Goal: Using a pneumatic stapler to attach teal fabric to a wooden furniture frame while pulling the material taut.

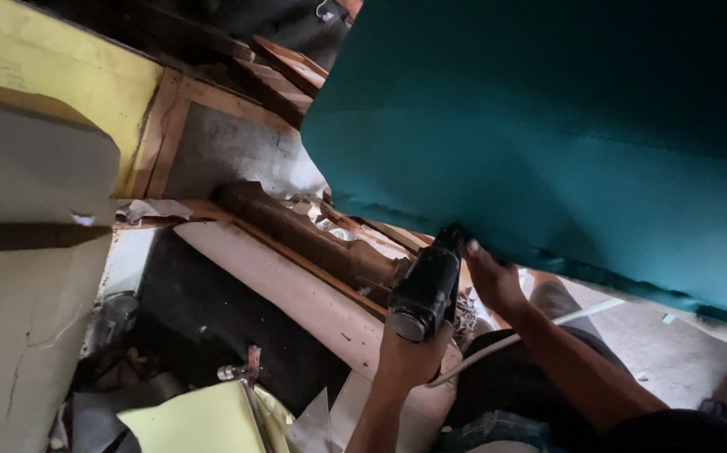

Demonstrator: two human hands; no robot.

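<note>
Dim scene, soft daylight from right, deep shadows, slight blur

Dim workshop: grey concrete floor (pixel 682 352), wooden frames (pixel 212 96), yellow foam (pixel 62 75).

The teal cloth (pixel 565 143) is a matt woven fabric, smooth and taut, with a slightly frayed lower edge. The stapler (pixel 425 289) in the left hand (pixel 410 352) has a black body of part-glossy plastic or painted metal, with a dull metal cap at its rear end. The wooden frame (pixel 313 243) is bare, rough timber, splintered in places. The yellow foam (pixel 62 80) looks soft and matt. A pale hose (pixel 498 348) is smooth plastic. The concrete floor (pixel 674 344) is rough and dusty.
</note>
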